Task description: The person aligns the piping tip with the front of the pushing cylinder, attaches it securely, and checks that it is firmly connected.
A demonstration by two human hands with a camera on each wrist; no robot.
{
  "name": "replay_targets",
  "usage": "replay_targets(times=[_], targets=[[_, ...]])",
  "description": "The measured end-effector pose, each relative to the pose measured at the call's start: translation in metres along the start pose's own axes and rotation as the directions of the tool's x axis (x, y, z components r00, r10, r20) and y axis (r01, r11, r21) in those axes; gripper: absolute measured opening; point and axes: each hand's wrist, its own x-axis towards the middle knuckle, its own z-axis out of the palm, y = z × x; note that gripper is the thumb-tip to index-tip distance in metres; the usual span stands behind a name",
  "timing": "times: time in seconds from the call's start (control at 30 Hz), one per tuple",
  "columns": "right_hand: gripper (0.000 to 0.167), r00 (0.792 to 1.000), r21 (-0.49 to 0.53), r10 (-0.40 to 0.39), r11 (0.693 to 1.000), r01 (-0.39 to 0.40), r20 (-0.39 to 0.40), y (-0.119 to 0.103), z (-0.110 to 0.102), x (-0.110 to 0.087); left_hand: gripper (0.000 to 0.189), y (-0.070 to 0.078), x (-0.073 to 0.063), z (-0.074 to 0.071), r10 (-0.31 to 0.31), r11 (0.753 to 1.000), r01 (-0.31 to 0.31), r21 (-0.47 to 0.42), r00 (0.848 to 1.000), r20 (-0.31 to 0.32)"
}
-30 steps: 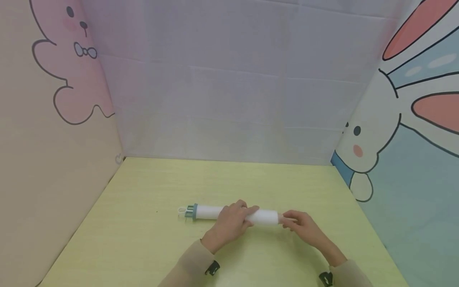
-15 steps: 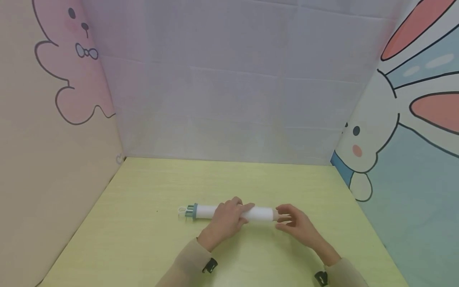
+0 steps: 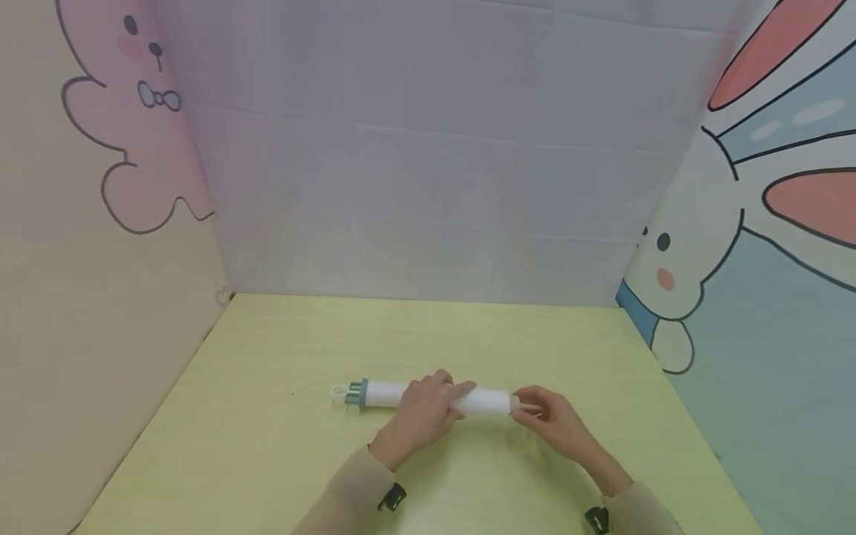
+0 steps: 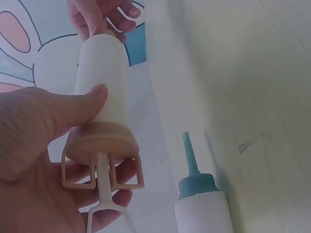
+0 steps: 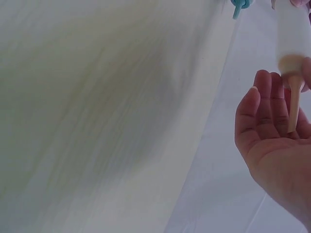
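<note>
My left hand grips a large white syringe near its back, the thumb along the barrel. Behind that hand, in the left wrist view, are a beige collar with two square finger loops and a white plunger. At the front end, my right hand pinches the beige cap, whose long nozzle points over the palm. A second white syringe with a teal nozzle lies on the table; its teal collar shows left of my left hand in the head view.
The pale yellow table runs back to a white curtain-like backdrop. Side panels with a pink cartoon animal and a white rabbit stand left and right. A dark band sits at the left sleeve.
Both hands and the held syringe have moved slightly left from a second ago. My right fingers, spread around the cap half a second ago, now close on it. The teal syringe stays put.
</note>
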Motion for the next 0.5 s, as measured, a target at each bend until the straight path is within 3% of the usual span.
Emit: replay_targets(times=[0.3,0.5], targets=[[0.028,0.999,0.061,-0.007,0.998,0.005,0.041,0.0022,-0.0013,-0.0003,0.048,0.0005,-0.0029,0.0040,0.012,1.000,-0.012,0.010,1.000,-0.011],[0.042,0.994,0.088,-0.090,0.992,0.084,0.056,0.0004,-0.0031,0.0011,0.047,-0.0006,-0.0034,0.0067,0.008,1.000,-0.008,0.019,1.000,-0.004]])
